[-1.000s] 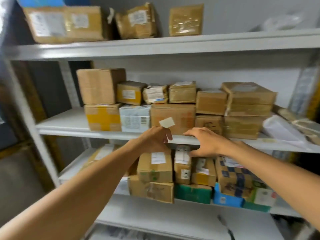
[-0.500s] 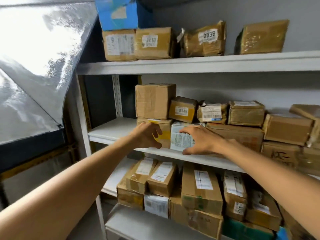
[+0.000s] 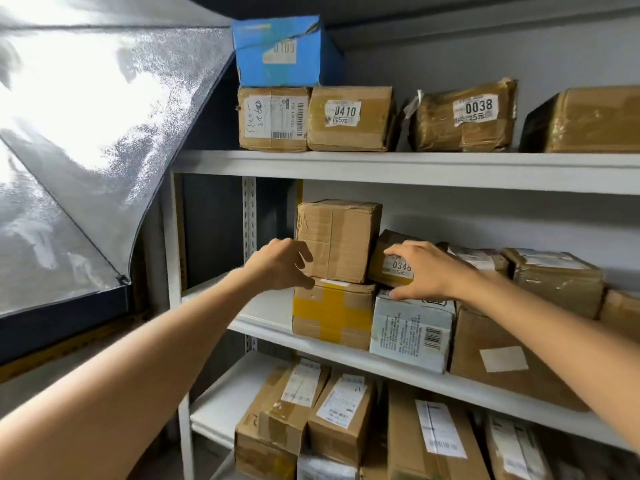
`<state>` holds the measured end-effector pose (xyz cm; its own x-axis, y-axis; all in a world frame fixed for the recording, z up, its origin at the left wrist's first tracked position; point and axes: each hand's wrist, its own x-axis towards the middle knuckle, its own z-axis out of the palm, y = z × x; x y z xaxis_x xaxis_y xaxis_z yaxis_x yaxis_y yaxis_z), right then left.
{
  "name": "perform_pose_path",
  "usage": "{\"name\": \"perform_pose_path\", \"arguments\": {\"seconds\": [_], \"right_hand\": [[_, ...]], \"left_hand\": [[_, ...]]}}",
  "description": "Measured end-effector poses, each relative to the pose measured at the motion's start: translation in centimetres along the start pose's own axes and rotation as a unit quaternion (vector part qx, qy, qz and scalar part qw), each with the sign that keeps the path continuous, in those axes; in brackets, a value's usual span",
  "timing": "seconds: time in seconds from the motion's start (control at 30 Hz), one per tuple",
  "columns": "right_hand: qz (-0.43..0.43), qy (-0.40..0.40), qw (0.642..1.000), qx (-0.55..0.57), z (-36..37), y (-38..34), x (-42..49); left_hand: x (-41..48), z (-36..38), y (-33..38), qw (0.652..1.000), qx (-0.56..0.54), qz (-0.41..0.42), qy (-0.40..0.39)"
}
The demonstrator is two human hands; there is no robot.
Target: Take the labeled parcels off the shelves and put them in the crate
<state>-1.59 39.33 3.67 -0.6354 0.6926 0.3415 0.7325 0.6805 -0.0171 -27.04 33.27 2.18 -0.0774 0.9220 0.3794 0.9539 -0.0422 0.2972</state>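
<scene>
White shelving unit (image 3: 346,168) fills the view, packed on every level. Up top, a blue box (image 3: 280,50) sits on a taped carton, with the 0410 parcel (image 3: 349,117) and the 0038 parcel (image 3: 464,116) alongside. Middle shelf: a big brown box with a blank white sticker (image 3: 502,358) on the right, then the plain brown box (image 3: 337,237) stacked on a yellow-taped box (image 3: 332,315), with a white printed box (image 3: 412,327) just beside that. On the white box, tilted against the plain brown one, is the small 0348 parcel (image 3: 388,268). Left hand (image 3: 280,265) curls round the plain brown box's lower left corner. Right hand (image 3: 426,268) is on the 0348 parcel, fingers over its top, thumb beneath, pinching it.
</scene>
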Motion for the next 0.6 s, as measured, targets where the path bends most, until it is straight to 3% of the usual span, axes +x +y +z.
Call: {"name": "perform_pose_path", "arguments": {"seconds": [0.2,0.43,0.6], "right_hand": [[0.001,0.005,1.000,0.004,0.3,0.8,3.1],[0.068,0.053,0.996,0.015,0.3,1.0,6.7],[0.108,0.105,0.988,0.041,1.0,-0.1,8.3]], "left_hand": [[3.0,-1.9,-2.3,0.999,0.016,-0.015,0.038],[7.5,-2.2,-4.5,0.997,-0.015,0.011,0.075],[10.8,-2.6,-5.6,0.989,-0.123,0.007,0.077]]}}
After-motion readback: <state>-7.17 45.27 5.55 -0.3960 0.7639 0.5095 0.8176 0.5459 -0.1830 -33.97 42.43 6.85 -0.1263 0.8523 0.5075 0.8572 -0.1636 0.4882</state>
